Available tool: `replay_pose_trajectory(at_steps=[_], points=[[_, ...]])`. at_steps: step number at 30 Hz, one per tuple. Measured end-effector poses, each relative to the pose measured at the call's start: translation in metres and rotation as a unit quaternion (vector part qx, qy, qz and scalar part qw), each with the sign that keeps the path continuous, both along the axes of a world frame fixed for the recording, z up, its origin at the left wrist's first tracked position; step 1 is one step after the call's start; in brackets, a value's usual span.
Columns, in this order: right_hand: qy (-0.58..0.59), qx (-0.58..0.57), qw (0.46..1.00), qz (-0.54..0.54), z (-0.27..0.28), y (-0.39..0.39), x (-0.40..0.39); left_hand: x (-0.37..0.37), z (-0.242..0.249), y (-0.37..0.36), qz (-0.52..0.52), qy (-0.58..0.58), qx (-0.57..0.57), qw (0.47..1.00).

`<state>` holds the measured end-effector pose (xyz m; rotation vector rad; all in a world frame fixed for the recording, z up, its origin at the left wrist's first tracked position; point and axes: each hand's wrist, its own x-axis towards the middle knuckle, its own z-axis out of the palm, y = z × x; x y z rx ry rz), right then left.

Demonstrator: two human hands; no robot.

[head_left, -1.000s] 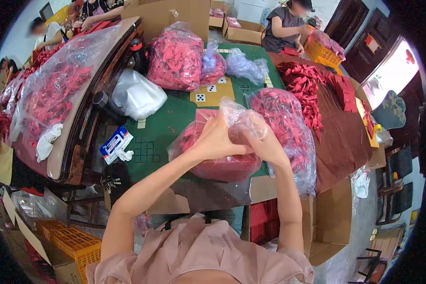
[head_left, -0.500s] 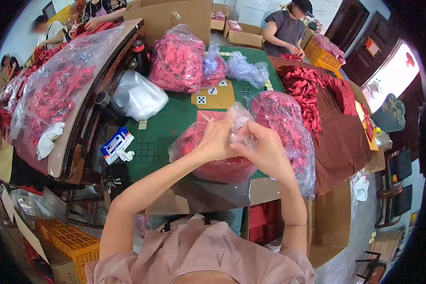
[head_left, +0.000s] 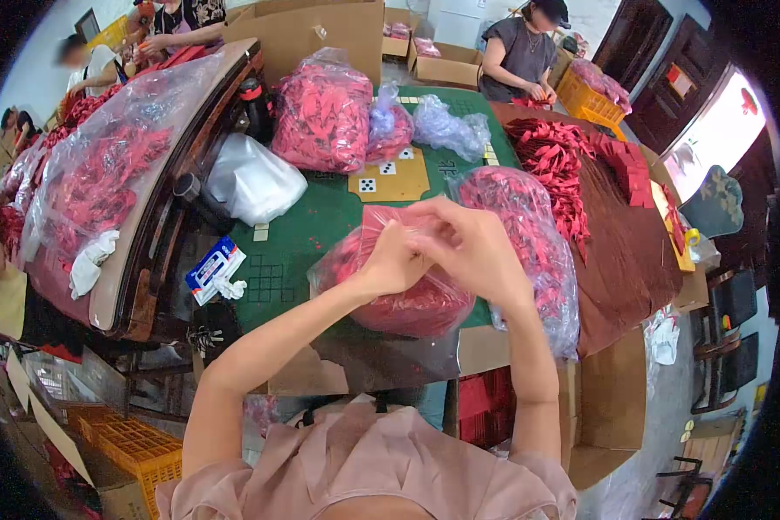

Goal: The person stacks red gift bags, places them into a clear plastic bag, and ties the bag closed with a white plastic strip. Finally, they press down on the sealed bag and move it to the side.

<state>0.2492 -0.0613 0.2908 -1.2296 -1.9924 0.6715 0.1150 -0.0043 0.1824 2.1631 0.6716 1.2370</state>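
Right in front of me on the green table top (head_left: 308, 227) sits a clear plastic bag (head_left: 425, 312) full of red ribbon-like pieces. Both hands meet over the top of it. My left hand (head_left: 394, 260) is closed at the bag's mouth, its fingers bunched on the plastic. Reaching over from the right, my right hand (head_left: 481, 251) pinches the plastic close to the left fingertips. The gathered neck of the bag is mostly hidden behind my fingers. Touching its right side stands another filled clear bag (head_left: 537, 251).
Behind are a large filled bag (head_left: 325, 117) and crumpled bluish plastic (head_left: 451, 128). At left lie white plastic bags (head_left: 256, 178) and a blue-white tissue pack (head_left: 215, 267). Red strips (head_left: 555, 165) cover brown cloth at right. A person (head_left: 524, 56) works at the far side; others stand far left.
The bunched plastic neck that stood up between my hands is now lower and covered. My right hand has turned over it, and my left hand has shifted slightly down.
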Motion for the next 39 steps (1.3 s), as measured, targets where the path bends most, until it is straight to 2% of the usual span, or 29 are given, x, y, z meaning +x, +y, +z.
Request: replay_pose_trajectory(at_steps=[3,5,6,7,9,12,13,15,17,19,21,22,28,33,34,35,37,39], points=[[0.058,0.029,0.998,0.013,-0.005,0.001,0.010,-0.005,-0.001,0.002,-0.024,0.024,-0.050,0.998],[0.066,0.116,0.991,-0.027,-0.014,0.004,0.017,-0.009,0.009,-0.003,0.009,0.122,-0.048,0.991],[0.076,0.095,0.991,-0.060,-0.012,0.001,0.023,-0.007,0.014,-0.007,0.008,0.069,-0.056,0.996],[0.086,0.074,0.989,-0.093,-0.008,-0.002,0.029,-0.008,0.016,-0.007,0.009,0.069,-0.057,0.996],[0.059,0.064,0.995,-0.055,-0.011,0.003,0.041,-0.013,0.019,-0.005,-0.012,0.107,-0.134,0.985],[0.044,0.061,0.996,0.048,-0.018,0.007,0.044,-0.012,0.014,-0.002,-0.021,0.107,-0.111,0.988],[0.044,0.060,0.996,0.047,-0.020,0.010,0.045,-0.010,0.013,-0.001,-0.022,0.107,-0.111,0.988],[0.038,0.057,0.991,0.111,-0.026,0.018,0.045,-0.008,0.010,0.001,-0.027,0.058,-0.108,0.992],[0.020,0.086,0.989,0.122,-0.030,0.021,0.047,-0.011,0.012,0.001,-0.034,0.067,-0.115,0.991],[0.015,0.045,0.994,0.095,-0.031,0.022,0.050,-0.012,0.013,0.002,-0.043,0.075,-0.122,0.989],[0.041,0.038,0.997,0.062,-0.036,0.020,0.049,-0.010,0.015,0.004,-0.013,0.105,-0.174,0.979],[0.018,0.055,0.998,0.028,-0.038,0.018,0.049,-0.010,0.040,-0.005,-0.008,0.127,-0.294,0.947],[0.003,0.103,0.992,-0.070,-0.034,-0.007,0.029,-0.005,0.023,0.001,-0.032,0.034,-0.322,0.946],[0.004,0.111,0.988,-0.106,-0.044,-0.019,0.016,-0.009,0.028,0.000,-0.031,0.043,-0.338,0.940],[0.009,0.037,0.994,-0.105,-0.038,-0.024,0.013,-0.010,0.031,0.000,-0.037,0.054,-0.343,0.937],[0.009,0.036,0.994,-0.105,-0.040,-0.024,0.011,-0.010,0.037,-0.004,-0.029,0.052,-0.331,0.942],[-0.056,0.101,0.980,-0.161,-0.045,-0.023,0.004,-0.009,0.032,-0.003,-0.038,0.047,-0.345,0.937],[-0.051,0.099,0.978,-0.178,-0.047,-0.021,0.001,-0.008,0.025,-0.001,-0.046,0.042,-0.356,0.932]])
